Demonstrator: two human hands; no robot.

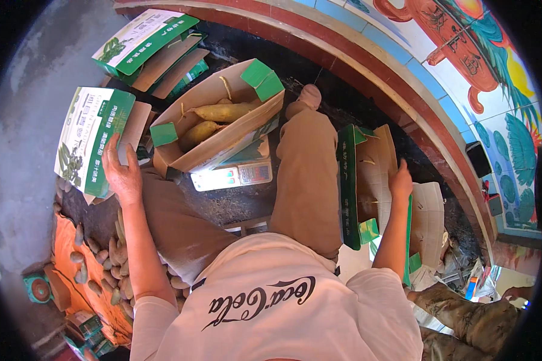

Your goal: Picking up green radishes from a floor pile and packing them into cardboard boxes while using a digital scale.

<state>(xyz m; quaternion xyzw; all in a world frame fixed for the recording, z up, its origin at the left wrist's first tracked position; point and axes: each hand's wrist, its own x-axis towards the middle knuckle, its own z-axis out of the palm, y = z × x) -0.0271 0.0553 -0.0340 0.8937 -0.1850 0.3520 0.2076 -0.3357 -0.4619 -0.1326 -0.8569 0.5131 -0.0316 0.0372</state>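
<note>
My left hand rests on the edge of a green and white cardboard box at my left, fingers spread against it. My right hand grips the rim of an open brown and green carton standing on its side at my right. Between my knees, an open carton holds a few long tan root vegetables and sits on a white weighing scale.
Several more green and white boxes lie stacked at the back. A heap of brown roots rests on an orange sheet at lower left. Flattened cartons lie at the right. Another person's leg in camouflage trousers is at lower right.
</note>
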